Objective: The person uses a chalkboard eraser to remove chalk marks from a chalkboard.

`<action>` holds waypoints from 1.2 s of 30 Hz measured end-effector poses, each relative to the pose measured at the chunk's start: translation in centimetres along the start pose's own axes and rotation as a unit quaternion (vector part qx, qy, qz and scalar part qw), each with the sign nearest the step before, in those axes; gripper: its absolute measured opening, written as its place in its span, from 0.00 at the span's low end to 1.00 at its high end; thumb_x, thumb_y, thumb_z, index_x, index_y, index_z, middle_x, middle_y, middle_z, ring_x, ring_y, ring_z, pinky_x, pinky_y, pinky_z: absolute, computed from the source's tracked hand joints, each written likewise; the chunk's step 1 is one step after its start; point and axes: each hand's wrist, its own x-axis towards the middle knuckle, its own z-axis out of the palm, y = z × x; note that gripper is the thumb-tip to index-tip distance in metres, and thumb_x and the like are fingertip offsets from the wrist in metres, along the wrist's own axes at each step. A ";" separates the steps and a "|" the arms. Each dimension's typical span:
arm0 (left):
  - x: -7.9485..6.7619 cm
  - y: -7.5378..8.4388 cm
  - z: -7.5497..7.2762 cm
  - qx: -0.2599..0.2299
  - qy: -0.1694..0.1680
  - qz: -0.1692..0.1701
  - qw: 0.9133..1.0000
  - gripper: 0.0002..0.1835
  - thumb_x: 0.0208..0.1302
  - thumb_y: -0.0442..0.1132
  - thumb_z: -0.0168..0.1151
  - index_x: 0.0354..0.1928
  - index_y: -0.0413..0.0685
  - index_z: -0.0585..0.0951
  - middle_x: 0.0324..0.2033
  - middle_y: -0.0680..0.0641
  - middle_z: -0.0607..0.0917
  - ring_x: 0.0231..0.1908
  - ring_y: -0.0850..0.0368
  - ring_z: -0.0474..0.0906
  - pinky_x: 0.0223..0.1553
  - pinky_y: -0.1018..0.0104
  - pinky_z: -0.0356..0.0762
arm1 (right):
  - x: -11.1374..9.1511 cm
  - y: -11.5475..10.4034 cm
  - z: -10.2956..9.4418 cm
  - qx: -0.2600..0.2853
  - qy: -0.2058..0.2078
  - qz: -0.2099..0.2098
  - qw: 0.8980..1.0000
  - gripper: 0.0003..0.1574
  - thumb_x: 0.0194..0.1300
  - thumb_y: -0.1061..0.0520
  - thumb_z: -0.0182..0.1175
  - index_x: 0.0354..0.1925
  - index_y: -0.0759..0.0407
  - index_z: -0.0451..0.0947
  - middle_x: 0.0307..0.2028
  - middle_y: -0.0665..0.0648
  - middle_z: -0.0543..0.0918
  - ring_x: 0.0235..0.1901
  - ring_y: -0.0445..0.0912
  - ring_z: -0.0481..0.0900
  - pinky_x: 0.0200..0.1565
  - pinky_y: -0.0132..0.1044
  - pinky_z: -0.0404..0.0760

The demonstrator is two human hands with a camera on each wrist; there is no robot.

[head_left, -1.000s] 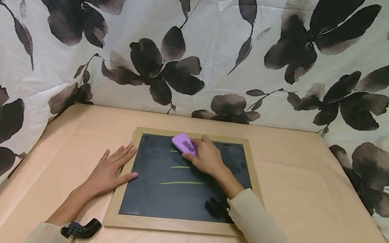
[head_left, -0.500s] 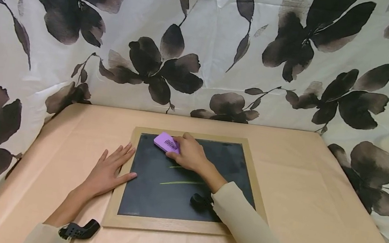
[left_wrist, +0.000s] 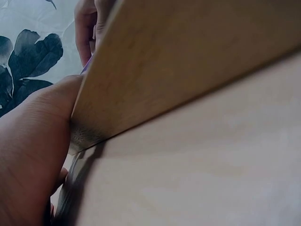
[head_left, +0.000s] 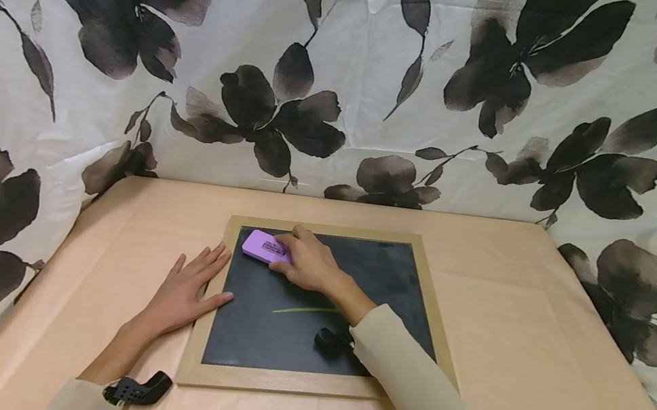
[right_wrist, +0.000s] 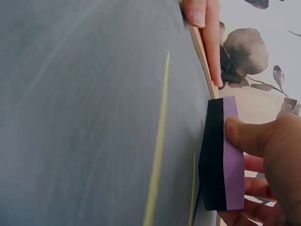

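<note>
A framed chalkboard (head_left: 262, 344) lies on the table. My right hand (head_left: 315, 263) grips a purple eraser (head_left: 262, 246) by its right end, near the board's upper left corner. The right wrist view shows the thumb on the purple side of the eraser (right_wrist: 233, 169), its dark felt turned to the board. A yellow-green chalk line (head_left: 303, 310) runs below the hand; a second, thinner chalk line (right_wrist: 193, 183) shows beside the eraser in the right wrist view. My left hand (head_left: 185, 290) rests with spread fingers on the left side of the wooden frame (head_left: 197, 346), thumb reaching onto the dark surface.
The table (head_left: 506, 363) extends around the board under a pale cover. Behind it hangs a white curtain (head_left: 376, 67) with dark flowers. Black wrist devices sit on the left wrist (head_left: 138, 389) and the right wrist (head_left: 333, 342).
My right hand has moved left, then slightly down, with the eraser. The upper short chalk lines seen earlier in the head view no longer show there. The left hand stays in place.
</note>
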 end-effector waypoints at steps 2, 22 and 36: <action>0.1 0.0 0.1 0.000 -0.003 0.001 1.000 0.43 0.62 0.62 0.58 0.74 0.51 0.59 0.73 0.47 0.54 0.71 0.42 0.50 0.65 0.36 0.37 | -0.1 0.3 0.0 -0.004 -0.004 -0.003 1.000 0.35 0.61 0.39 0.63 0.63 0.50 0.73 0.39 0.50 0.69 0.35 0.42 0.67 0.27 0.34 0.67; 0.2 -0.1 0.8 0.000 -0.002 0.010 1.000 0.42 0.64 0.61 0.56 0.74 0.51 0.58 0.73 0.48 0.54 0.71 0.43 0.49 0.66 0.36 0.37 | -3.4 5.8 -1.9 0.001 0.015 0.012 1.000 0.35 0.60 0.41 0.65 0.63 0.53 0.74 0.38 0.51 0.69 0.31 0.43 0.67 0.26 0.36 0.67; -0.2 -0.4 0.1 0.006 -0.004 -0.002 1.000 0.42 0.63 0.62 0.56 0.74 0.51 0.57 0.73 0.47 0.53 0.71 0.43 0.49 0.66 0.37 0.36 | -7.7 10.1 -2.8 0.015 0.094 0.090 0.991 0.36 0.55 0.43 0.69 0.58 0.60 0.77 0.35 0.56 0.72 0.27 0.47 0.69 0.25 0.39 0.67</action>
